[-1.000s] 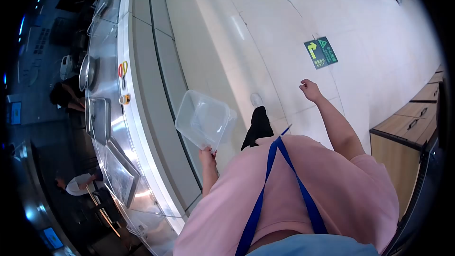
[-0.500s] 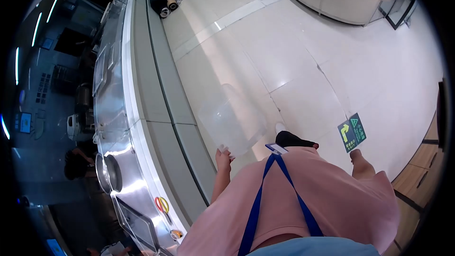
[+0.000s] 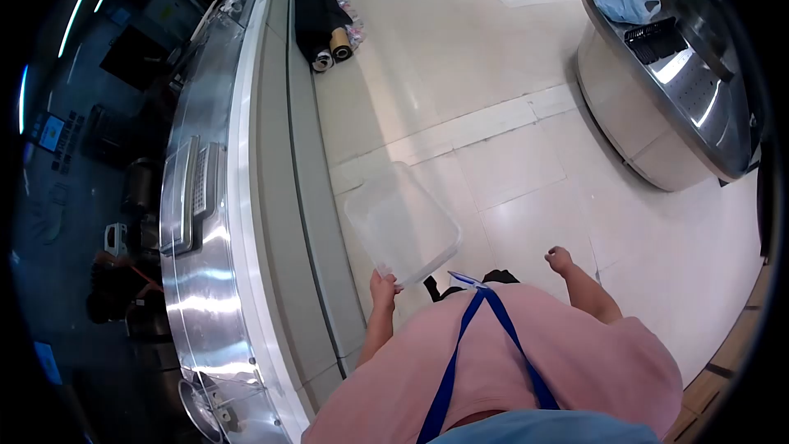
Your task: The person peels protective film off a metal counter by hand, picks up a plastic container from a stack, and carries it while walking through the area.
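My left hand [image 3: 383, 289] grips the near edge of a translucent plastic tub [image 3: 403, 222], fingers closed on its rim. The tub hangs tilted above the tiled floor, beside the counter's grey front. Out to the other side, my right hand [image 3: 560, 261] hangs over the floor with its fingers curled in and no object showing in it. A badge [image 3: 467, 279] on a blue lanyard [image 3: 450, 355] lies against my front, between the two hands.
A long steel counter [image 3: 205, 292] with metal trays [image 3: 182, 197] runs along the left. Dark rolls [image 3: 319, 20] lie at its far end. A rounded steel-topped station [image 3: 649, 107] holds a light-blue bag [image 3: 622, 0] and black racks [image 3: 655, 39]. A person [image 3: 123, 288] is behind the counter.
I have moved forward along the counter, and the rounded station and rolls are nearer. The tub is still in my left hand. My right arm has swung forward; the floor sign has left view.
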Demonstrator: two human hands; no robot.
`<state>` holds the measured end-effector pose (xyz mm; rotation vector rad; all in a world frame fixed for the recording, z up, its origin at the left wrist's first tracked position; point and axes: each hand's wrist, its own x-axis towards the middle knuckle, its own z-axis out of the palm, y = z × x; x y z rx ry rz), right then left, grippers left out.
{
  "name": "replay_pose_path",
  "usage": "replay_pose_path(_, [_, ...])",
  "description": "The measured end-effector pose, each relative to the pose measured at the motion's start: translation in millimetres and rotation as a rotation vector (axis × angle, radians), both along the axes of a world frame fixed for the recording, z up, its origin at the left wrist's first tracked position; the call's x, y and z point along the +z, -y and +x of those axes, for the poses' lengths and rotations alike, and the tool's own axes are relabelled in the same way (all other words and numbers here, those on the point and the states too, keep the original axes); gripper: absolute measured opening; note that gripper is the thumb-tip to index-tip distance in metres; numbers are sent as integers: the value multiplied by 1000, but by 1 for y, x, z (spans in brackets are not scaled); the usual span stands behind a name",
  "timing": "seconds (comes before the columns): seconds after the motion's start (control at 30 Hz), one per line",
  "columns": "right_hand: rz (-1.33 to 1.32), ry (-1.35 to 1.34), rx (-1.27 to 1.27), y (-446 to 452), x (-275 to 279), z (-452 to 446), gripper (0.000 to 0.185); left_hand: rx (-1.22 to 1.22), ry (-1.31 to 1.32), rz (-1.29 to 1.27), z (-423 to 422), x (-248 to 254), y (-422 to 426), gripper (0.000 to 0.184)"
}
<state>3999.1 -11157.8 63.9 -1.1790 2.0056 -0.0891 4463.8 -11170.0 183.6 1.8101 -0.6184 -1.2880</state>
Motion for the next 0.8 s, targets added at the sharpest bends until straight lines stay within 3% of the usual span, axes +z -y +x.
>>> replay_pose_path(0.07, [262,-61,87,12,2,-22,32,4,-6,23,3,13,98,32])
replay_pose_path(0.17, [715,-66,-521,44,-44,-72,23,-8,-61,0,19,6,251,33])
replay_pose_path(0.23, [813,-76,-731,96,-62,-94,21,-25,-106,3,34,-8,346,33])
replay_pose_path(0.27, [857,-89,-617,136,-73,-104,19,-33,-124,19,42,-16,389,33])
replay_pose_path(0.3, [925,-160,-249,189,-89,-116,18,-35,-145,24,47,-19,436,34])
replay_pose_path(0.33, [963,-293,289,250,-101,-129,18,8,-154,2,37,-24,500,34])
replay_pose_path(0.37, [931,-384,623,319,-113,-125,17,59,-136,27,42,-20,528,33])
replay_pose_path(0.4, [844,-424,634,401,-119,-105,17,117,-115,59,53,-12,551,33])
replay_pose_path(0.43, [754,-439,561,494,-116,-79,19,136,-100,59,57,-6,597,33])
replay_pose_path(0.5, [45,-71,-254,653,-138,-27,20,192,-81,78,69,0,665,33])
replay_pose_path(0.53, [-128,-65,-121,740,-108,8,28,182,-99,91,79,-2,703,34])
replay_pose_path(0.6, [-252,137,27,905,-30,79,36,199,-141,30,92,-17,793,35])
replay_pose_path(0.67, [-326,177,55,1029,18,114,33,257,-111,43,112,-34,879,38])
replay_pose_path(0.7, [-314,200,20,1067,26,129,33,240,-106,44,122,-41,919,38])
replay_pose_path(0.8, [-240,36,-108,1140,-21,108,32,158,-116,4,129,-54,1082,39])
